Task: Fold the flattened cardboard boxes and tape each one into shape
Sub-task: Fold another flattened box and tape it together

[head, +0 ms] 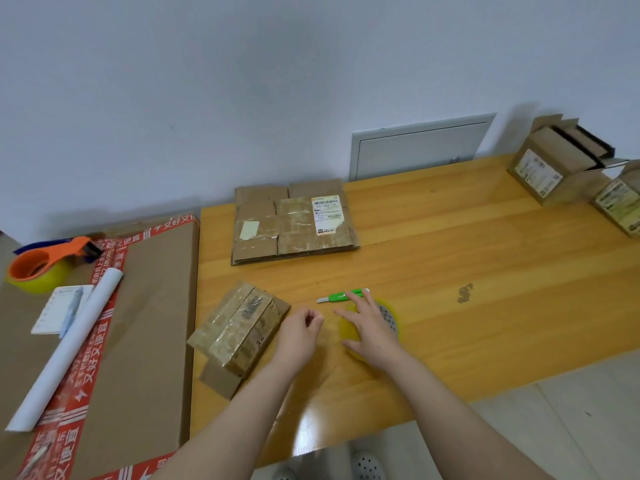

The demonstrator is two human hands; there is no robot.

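A taped-up small cardboard box [239, 332] lies on the wooden table [485, 271], one flap sticking out toward me. My left hand [303, 329] is just right of it, fingers curled and thumb meeting forefinger. A faint yellowish strip seems to run from that pinch to the yellow tape roll [389, 318]. My right hand [372, 329] lies over the roll with fingers spread, holding it down on the table. A stack of flattened cardboard boxes [294, 223] with a shipping label lies farther back.
A green utility knife [343, 295] lies just beyond my right fingertips. To the left, a large flat carton [149, 306] carries an orange tape dispenser [45, 263], a white paper roll [69, 344] and a notepad [59, 308]. Open boxes [554, 168] stand far right.
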